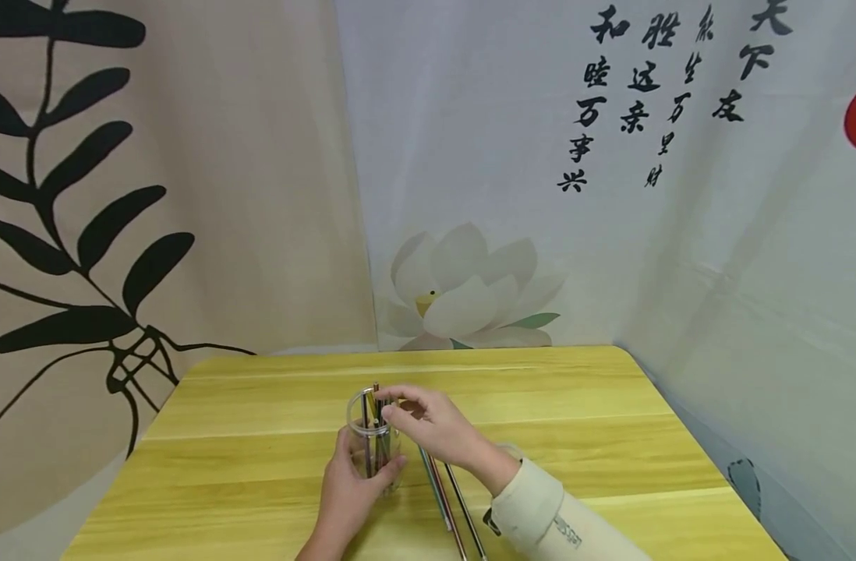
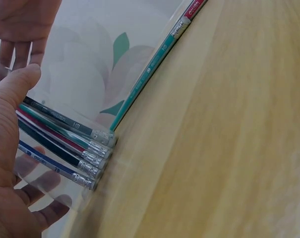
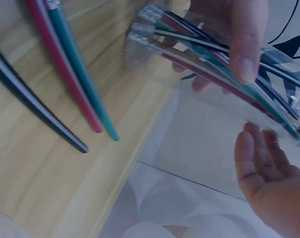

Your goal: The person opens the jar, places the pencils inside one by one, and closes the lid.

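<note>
While our left hand [image 1: 351,489] grips the clear cup [image 1: 391,446], we should brace it upright; pencils [image 2: 60,130] stand inside; whether our right hand [image 1: 433,427] at its rim pinches one, we cannot tell; loose pencils [image 1: 439,499] lie right of it.

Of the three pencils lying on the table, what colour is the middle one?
The middle pencil is red, clearest in the right wrist view.

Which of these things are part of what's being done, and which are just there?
Likely part of the job:
left hand
right hand
clear cup
pencils inside it
three loose pencils

Just there, apparently:
lotus-printed backdrop
wood-grain table
clear item, mostly hidden (unsure)
</note>
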The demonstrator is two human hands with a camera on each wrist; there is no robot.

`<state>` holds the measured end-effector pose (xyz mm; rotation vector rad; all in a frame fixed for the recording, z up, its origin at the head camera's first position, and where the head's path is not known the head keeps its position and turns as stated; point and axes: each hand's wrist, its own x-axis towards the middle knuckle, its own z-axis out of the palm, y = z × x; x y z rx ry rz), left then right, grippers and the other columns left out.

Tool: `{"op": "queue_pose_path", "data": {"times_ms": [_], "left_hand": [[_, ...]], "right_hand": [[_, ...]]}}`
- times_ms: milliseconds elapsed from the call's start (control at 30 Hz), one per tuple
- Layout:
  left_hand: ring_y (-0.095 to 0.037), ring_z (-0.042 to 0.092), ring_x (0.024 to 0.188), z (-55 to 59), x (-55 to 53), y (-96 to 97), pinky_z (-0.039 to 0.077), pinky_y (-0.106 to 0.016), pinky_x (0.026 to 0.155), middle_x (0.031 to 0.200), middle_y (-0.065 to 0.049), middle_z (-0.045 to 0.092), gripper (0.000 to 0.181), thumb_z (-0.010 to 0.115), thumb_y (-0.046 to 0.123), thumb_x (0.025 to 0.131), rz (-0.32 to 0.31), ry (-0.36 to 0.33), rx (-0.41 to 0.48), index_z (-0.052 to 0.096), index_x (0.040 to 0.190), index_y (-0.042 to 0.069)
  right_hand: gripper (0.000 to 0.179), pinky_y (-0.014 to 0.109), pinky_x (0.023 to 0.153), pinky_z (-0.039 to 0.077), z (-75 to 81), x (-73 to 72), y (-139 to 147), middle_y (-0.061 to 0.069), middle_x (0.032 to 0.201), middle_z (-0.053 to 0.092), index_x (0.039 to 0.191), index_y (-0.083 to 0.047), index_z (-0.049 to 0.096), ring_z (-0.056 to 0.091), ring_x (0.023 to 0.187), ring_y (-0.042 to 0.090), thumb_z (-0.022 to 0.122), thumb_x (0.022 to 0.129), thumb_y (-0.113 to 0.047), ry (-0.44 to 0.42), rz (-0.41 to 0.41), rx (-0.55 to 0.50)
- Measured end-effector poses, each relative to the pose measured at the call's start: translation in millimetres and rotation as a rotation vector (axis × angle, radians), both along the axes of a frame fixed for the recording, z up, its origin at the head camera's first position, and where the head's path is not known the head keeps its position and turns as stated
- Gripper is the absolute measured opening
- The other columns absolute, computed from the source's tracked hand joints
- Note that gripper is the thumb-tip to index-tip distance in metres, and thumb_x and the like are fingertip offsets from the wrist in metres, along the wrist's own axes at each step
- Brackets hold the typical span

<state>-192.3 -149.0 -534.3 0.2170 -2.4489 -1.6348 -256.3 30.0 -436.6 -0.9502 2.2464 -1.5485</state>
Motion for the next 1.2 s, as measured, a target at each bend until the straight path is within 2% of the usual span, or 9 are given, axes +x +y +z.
{"op": "queue_pose_path", "data": {"times_ms": [233,633,800,933,1067,1200], "left_hand": [[-0.032,0.068,0.121,3.0,0.5,0.4,0.056,-0.063,0.099,0.126,-0.007,0.072,0.083,0.092,0.052,0.081,0.002,-0.005,-0.006,0.047,0.144,0.021],[-0.035,0.069,0.122,2.9,2.1,0.4,0.057,-0.066,0.1,0.133,-0.013,0.071,0.087,0.092,0.05,0.083,0.0,-0.012,0.005,0.044,0.149,0.021],[-0.033,0.069,0.12,2.6,2.6,-0.6,0.058,-0.064,0.098,0.132,-0.012,0.071,0.087,0.092,0.051,0.082,0.0,-0.013,0.01,0.044,0.149,0.022],[-0.033,0.069,0.12,2.5,2.3,-1.2,0.058,-0.063,0.097,0.131,-0.012,0.072,0.085,0.093,0.049,0.082,0.001,-0.019,0.004,0.046,0.147,0.022],[-0.035,0.069,0.122,1.9,1.7,-1.1,0.057,-0.065,0.1,0.132,-0.013,0.073,0.082,0.093,0.045,0.082,0.004,-0.016,-0.013,0.047,0.145,0.021],[-0.039,0.068,0.126,2.5,1.2,-1.2,0.055,-0.068,0.104,0.136,-0.015,0.072,0.083,0.094,0.044,0.082,0.0,-0.003,-0.021,0.048,0.146,0.019]], "right_hand": [[0.037,0.034,0.104,0.055,-2.3,-3.0,1.3,-0.006,0.149,0.065,0.147,-0.032,0.062,0.067,0.123,0.022,0.055,0.112,-0.04,-0.019,0.024,-0.012],[0.037,0.031,0.1,0.056,-7.6,-1.9,-0.5,-0.004,0.147,0.068,0.147,-0.031,0.063,0.069,0.119,0.018,0.058,0.111,-0.039,-0.049,0.013,-0.059],[0.037,0.032,0.098,0.056,-8.6,1.5,-2.7,-0.005,0.146,0.068,0.147,-0.031,0.064,0.069,0.119,0.018,0.058,0.111,-0.04,-0.04,-0.007,-0.073],[0.037,0.032,0.096,0.057,-9.4,5.0,-4.8,-0.003,0.14,0.071,0.145,-0.03,0.065,0.068,0.116,0.014,0.059,0.111,-0.04,-0.013,-0.045,-0.074],[0.036,0.031,0.095,0.058,-10.6,8.4,-6.4,-0.006,0.14,0.071,0.144,-0.03,0.066,0.065,0.114,0.01,0.06,0.11,-0.039,0.002,-0.083,-0.071],[0.035,0.029,0.093,0.057,-11.4,9.6,-7.1,-0.007,0.143,0.07,0.144,-0.029,0.067,0.064,0.115,0.013,0.06,0.11,-0.037,0.012,-0.1,-0.077]]}}
